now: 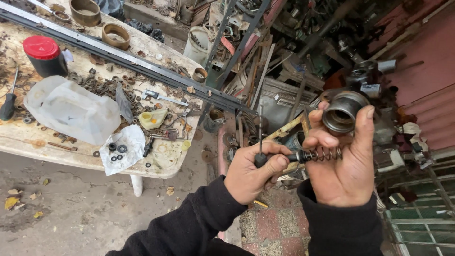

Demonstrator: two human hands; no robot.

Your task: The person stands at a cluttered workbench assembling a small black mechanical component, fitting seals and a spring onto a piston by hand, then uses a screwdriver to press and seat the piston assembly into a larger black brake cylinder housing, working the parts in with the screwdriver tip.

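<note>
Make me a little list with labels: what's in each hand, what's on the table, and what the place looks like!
Left hand: closed around a dark tool handle, thin shaft pointing up.
Right hand: holds a round metal ring part in its fingertips, with a coil spring against the palm.
Table: a clear plastic jug, a black can with a red lid, a screwdriver, washers on white paper, a long metal bar.
Place: cluttered workshop, scrap metal piled behind the hands.
Sleeves: black.
</note>
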